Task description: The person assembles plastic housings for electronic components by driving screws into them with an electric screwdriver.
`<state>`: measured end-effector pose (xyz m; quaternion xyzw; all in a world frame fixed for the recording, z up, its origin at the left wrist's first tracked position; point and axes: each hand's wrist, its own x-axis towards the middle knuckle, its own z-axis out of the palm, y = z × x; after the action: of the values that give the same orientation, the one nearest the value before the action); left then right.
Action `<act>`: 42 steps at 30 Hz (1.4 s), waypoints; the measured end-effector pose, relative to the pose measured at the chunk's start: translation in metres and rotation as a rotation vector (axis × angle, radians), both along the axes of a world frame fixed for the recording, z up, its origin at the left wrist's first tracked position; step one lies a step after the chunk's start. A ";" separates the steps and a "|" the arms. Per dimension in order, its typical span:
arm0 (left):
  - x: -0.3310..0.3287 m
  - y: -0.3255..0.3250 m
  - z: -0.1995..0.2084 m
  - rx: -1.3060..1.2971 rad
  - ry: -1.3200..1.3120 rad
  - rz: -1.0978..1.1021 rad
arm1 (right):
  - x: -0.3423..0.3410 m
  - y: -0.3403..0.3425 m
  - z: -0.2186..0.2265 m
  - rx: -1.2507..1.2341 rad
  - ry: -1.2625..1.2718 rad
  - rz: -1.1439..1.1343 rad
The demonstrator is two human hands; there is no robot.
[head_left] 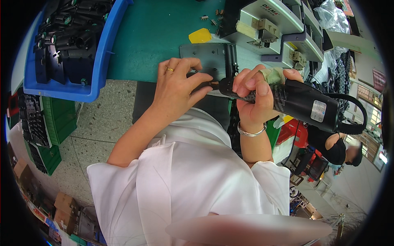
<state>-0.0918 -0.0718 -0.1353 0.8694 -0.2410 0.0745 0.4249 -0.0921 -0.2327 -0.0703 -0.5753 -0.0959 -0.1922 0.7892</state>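
My right hand [256,92] is wrapped round a long black handheld power tool [305,102] with a pale label and a loop at its back end. Its narrow front points left, where a small copper-coloured tip shows by my left fingertips. My left hand [176,80], wearing a ring, has thumb and forefinger drawn close together near that tip. Whatever lies between them is too small and dark to make out. Just beyond my hands a flat black panel [211,55] with a tubular edge lies at the table's front.
A blue bin [102,53] full of black parts stands left on the green table [143,41]. A yellow piece [200,36] and small metal parts lie farther back. Grey machines [271,24] stand at the right. Green crates [61,119] sit below left. Another person [328,141] is at the far right.
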 end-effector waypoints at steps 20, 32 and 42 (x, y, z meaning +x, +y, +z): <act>-0.001 0.002 -0.002 0.043 0.020 -0.011 | 0.005 0.010 -0.013 -0.256 -0.127 0.051; 0.026 0.026 0.020 0.309 0.030 -0.094 | -0.002 0.009 -0.025 -0.428 -0.195 0.020; 0.008 0.039 0.048 0.170 0.144 -0.116 | -0.018 -0.021 0.023 0.297 -0.097 -0.110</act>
<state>-0.0840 -0.0327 -0.0873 0.8901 -0.2651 -0.0337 0.3693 -0.1100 -0.2540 -0.0475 -0.4465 -0.0727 -0.2750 0.8483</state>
